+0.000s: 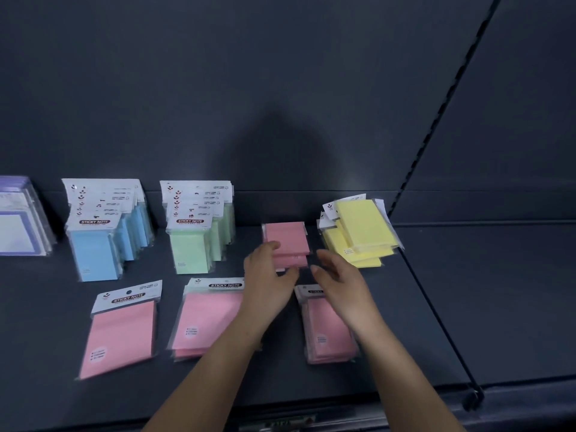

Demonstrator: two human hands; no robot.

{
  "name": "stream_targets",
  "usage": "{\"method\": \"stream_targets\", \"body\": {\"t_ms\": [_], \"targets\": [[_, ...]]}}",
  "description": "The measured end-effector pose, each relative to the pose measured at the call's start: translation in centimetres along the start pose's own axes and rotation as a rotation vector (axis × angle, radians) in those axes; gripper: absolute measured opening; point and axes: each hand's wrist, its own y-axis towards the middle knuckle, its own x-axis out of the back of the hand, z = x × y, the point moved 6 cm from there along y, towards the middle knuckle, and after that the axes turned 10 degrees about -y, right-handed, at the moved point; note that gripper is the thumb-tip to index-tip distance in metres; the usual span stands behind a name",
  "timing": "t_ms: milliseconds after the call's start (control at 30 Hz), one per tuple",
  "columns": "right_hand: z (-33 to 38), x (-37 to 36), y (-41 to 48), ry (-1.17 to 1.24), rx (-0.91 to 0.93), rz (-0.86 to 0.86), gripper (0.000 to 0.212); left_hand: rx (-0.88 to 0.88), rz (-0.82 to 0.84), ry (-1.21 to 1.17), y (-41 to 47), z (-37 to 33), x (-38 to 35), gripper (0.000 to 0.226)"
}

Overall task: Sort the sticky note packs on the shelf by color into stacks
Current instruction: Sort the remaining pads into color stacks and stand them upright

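Observation:
A small pink stack (288, 238) lies flat at the back middle of the dark shelf (420, 307). My left hand (268, 275) touches its front left corner, fingers curled at its edge. My right hand (339, 282) hovers open just right of it, fingers apart, holding nothing. Three more pink groups lie at the front: a single pack (121, 332) at left, a short stack (202, 319) partly under my left forearm, and another stack (327, 332) under my right wrist. Blue packs (99, 241) and green packs (196, 238) stand in rows at the back left. Yellow packs (361, 232) are piled at right.
Purple-framed clear packs (18, 222) lean at the far left. A slotted black upright (436, 126) and a divider rail (442, 322) bound the shelf on the right. The dark back wall rises close behind the packs. The shelf's front lip (280, 419) runs beneath my forearms.

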Motion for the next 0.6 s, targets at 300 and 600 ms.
{"method": "stream_targets", "body": {"t_ms": [300, 600], "targets": [[0.7, -3.2, 3.7, 0.060, -0.160, 0.125, 0.052, 0.155, 0.089, 0.015, 1.9, 2.0, -0.4, 0.052], [1.5, -1.5, 3.3, 0.138, -0.025, -0.149, 0.011, 0.162, -0.148, -0.387, 1.8, 1.2, 2.8, 0.013]]}}
